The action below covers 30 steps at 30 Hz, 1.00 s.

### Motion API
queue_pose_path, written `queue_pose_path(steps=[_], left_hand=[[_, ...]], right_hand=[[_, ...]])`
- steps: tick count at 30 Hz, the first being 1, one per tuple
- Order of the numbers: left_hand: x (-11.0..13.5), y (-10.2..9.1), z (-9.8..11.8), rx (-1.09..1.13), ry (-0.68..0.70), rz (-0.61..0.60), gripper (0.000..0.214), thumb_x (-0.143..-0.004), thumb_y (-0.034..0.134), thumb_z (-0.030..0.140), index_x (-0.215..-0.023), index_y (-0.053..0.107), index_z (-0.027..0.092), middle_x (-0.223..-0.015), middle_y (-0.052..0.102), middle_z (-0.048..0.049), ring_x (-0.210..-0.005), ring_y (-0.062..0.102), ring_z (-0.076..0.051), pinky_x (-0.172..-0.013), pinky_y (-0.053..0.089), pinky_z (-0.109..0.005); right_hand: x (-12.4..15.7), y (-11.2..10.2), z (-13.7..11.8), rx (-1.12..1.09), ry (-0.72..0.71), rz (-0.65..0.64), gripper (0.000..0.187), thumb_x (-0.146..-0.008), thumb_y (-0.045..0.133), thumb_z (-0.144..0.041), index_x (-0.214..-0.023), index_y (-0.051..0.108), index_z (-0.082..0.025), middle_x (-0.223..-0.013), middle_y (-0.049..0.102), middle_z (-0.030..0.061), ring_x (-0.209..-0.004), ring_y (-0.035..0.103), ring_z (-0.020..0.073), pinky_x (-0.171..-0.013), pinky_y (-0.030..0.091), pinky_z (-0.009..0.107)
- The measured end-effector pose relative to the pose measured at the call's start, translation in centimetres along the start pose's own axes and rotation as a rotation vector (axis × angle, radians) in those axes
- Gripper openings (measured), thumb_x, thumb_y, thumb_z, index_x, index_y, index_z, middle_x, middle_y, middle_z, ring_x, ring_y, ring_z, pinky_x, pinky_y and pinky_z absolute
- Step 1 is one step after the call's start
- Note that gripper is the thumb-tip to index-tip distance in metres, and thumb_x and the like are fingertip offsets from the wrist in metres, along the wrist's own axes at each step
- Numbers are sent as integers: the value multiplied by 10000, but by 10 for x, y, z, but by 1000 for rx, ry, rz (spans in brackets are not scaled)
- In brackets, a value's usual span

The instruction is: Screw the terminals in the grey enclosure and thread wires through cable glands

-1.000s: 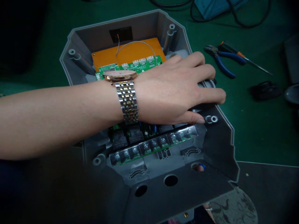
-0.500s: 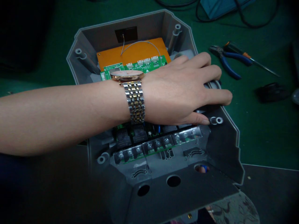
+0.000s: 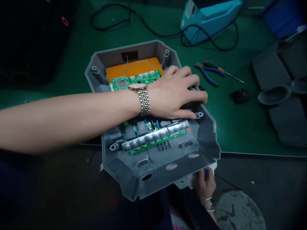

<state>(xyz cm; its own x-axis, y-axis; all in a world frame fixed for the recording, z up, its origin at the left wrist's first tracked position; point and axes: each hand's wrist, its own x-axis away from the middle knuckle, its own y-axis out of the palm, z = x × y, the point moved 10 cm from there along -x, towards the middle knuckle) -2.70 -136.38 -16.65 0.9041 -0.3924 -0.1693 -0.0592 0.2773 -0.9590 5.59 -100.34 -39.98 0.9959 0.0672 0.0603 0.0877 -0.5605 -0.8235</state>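
Grey housing overhangs the near edge of the green tabletop, above dark floor. Hands apart: left hand clamped over its right wall; right hand below its near end, grip impossible to tell. Pliers and screwdriver lie beyond.

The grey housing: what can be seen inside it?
An orange plate, a green circuit board and, nearer, a row of screw terminals. The left hand and forearm hide much of its middle.
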Motion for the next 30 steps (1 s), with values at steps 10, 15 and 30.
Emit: queue_pose_path(steps=[10,15,30], left_hand=[[1,-12,11,-40,22,30,627,-947,369,752,-1308,655,327,-1537,454,3,-1392,311,-342,-1201,76,-608],[-4,-10,17,-22,79,-42,616,-995,302,692,-1342,623,298,-1551,477,39,-1396,367,-295,-1237,-5,-572],[-30,10,35,-33,129,-157,457,-982,451,642,-1190,701,321,-1262,698,-38,-1211,557,-287,-1088,262,-524]], right_hand=[[16,-22,-42,-241,-57,22,395,-985,551,-544,-1114,599,-175,-827,708,45,-663,637,185,-632,493,286],[25,-68,-115,-294,-282,74,297,-981,612,-372,-1227,603,-207,-1065,708,56,-877,684,175,-803,534,288],[29,-92,-195,250,-564,190,414,-1039,524,-451,-1399,630,-277,-881,649,37,-777,597,174,-623,360,341]])
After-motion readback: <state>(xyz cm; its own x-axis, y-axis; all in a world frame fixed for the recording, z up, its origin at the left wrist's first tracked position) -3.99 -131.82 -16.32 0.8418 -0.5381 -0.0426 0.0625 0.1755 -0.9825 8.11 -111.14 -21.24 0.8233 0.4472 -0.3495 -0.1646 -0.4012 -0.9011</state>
